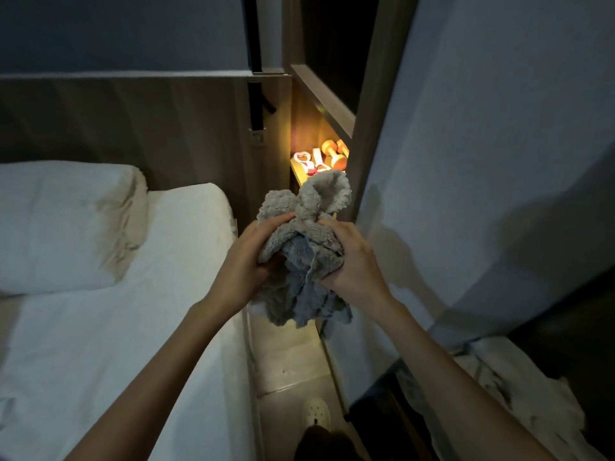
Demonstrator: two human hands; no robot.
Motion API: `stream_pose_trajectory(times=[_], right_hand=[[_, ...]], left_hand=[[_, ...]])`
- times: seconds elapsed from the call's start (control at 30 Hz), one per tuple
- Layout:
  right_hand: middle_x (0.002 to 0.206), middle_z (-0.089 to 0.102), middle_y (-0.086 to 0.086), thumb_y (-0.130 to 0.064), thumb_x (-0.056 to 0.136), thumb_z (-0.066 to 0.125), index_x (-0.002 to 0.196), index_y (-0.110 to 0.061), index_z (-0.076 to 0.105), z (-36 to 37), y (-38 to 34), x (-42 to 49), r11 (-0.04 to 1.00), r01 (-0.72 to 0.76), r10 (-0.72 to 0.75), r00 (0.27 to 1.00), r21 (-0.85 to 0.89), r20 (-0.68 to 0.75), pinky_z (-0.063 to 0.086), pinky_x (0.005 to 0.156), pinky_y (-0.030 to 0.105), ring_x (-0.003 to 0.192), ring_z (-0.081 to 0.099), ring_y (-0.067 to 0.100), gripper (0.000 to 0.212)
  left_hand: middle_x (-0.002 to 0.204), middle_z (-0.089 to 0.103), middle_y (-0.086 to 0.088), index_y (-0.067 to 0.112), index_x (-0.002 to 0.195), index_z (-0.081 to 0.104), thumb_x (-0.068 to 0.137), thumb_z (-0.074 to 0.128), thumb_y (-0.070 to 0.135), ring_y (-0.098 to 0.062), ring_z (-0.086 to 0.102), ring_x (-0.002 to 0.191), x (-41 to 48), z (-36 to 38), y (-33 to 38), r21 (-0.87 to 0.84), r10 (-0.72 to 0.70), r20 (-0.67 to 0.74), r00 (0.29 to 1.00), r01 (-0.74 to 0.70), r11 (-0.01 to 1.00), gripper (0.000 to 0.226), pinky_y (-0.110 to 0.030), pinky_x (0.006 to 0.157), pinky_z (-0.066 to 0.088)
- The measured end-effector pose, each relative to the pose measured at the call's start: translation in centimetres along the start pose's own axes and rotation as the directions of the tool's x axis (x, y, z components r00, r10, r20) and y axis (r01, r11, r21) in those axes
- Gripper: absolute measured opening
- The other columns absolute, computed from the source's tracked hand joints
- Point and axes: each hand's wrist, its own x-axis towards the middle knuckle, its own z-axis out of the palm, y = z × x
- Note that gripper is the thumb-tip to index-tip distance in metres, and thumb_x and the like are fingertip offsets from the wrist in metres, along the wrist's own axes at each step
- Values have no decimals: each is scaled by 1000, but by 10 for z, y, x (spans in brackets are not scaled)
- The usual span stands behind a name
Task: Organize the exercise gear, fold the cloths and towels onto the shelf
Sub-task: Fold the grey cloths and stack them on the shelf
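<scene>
A fluffy grey towel (304, 234) hangs bunched in mid-air between the bed and the wall. My left hand (248, 257) grips its left side and my right hand (349, 257) grips its right side; loose ends dangle below. Behind it a lit wooden shelf (296, 169) holds orange dumbbells (336, 153) and a white-and-red piece of exercise gear (309, 161). The towel hides the shelf's front part.
A bed with a white sheet (133, 311) and a pillow (63, 224) lies at the left. A grey wall (482, 161) stands at the right. The narrow tiled floor (289, 364) runs between them, with my light shoe (317, 412) on it. A crumpled white cloth (519, 387) lies at the lower right.
</scene>
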Motion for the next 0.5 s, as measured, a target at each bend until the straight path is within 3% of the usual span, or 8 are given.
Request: stream_pose_trajectory(times=[0.1,0.2,0.37,0.5], right_hand=[[128,49,5,-28,69,83,136,-20,49,16,16,46,1000,5,-5,1000,30,-21,43,96,30,117,49,18,76],[126,49,3,-30,69,82,135,-23,49,31,41,98,999,15,-13,999,50,-42,42,93,25,115,50,16,74],[124,51,3,-30,68,81,133,-21,50,46,79,185,999,22,-20,999,46,-45,44,92,25,113,51,17,73],[126,50,2,-32,70,81,135,-22,49,55,106,241,997,10,-9,1000,71,-14,43,92,24,114,51,16,73]], left_hand=[[137,44,13,44,134,39,79,64,-8,1,39,125,38,-3,-28,9,-22,-32,999,23,1000,79,-8,103,28],[135,45,15,45,133,41,77,62,-11,3,40,124,84,-6,-61,25,-41,-56,998,43,999,82,-5,102,28],[137,49,9,36,134,44,79,63,-10,-4,42,126,162,-8,-106,44,-54,-49,997,56,997,74,-18,107,32],[138,49,8,38,135,43,82,65,-4,-1,41,126,213,-8,-140,63,-70,-19,997,71,996,71,-7,104,27]])
